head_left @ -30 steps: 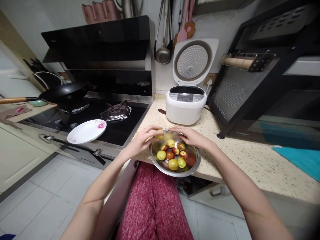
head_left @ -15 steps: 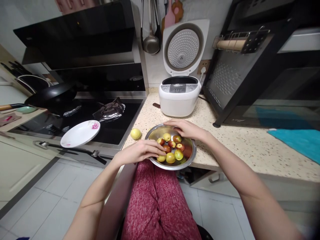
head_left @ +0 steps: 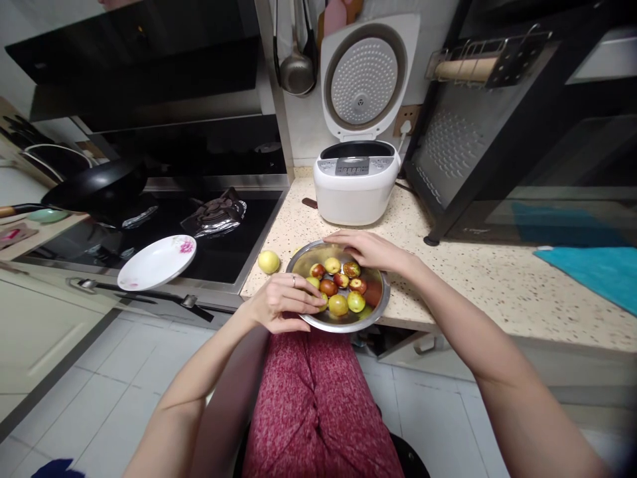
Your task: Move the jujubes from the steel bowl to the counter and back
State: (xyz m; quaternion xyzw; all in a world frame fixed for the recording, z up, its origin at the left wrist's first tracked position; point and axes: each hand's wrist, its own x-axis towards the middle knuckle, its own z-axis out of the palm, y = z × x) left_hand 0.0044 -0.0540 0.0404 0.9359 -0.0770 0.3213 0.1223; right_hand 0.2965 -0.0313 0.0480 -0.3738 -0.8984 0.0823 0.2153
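A shallow metal bowl (head_left: 365, 323) stands at the counter's front edge, holding several jujubes, some yellow-green, others brown-red. At its left side, my left hand (head_left: 286, 302), with a ring on one finger, grips the rim. Its fingers reach inside over the nearest jujubes, and the thumb is outside and below. My right hand (head_left: 371, 251) holds the far right rim, thumb on the inner side and fingers along the edge. One yellow-green jujube (head_left: 269, 261) lies on the counter left of the bowl. Fingers partly cover the jujubes on the bowl's left.
A white rice cooker (head_left: 354, 192) with its lid up stands behind the bowl. On the left, a white floral plate (head_left: 156, 263) lies at the stove's front edge, near a black wok (head_left: 97, 189). At right are a black oven (head_left: 547, 179) and a blue cloth (head_left: 592, 273).
My left hand has drawn back from over the jujubes toward the bowl's left rim, its thumb now below the edge. My right hand stays at the far rim. The view has shifted slightly.
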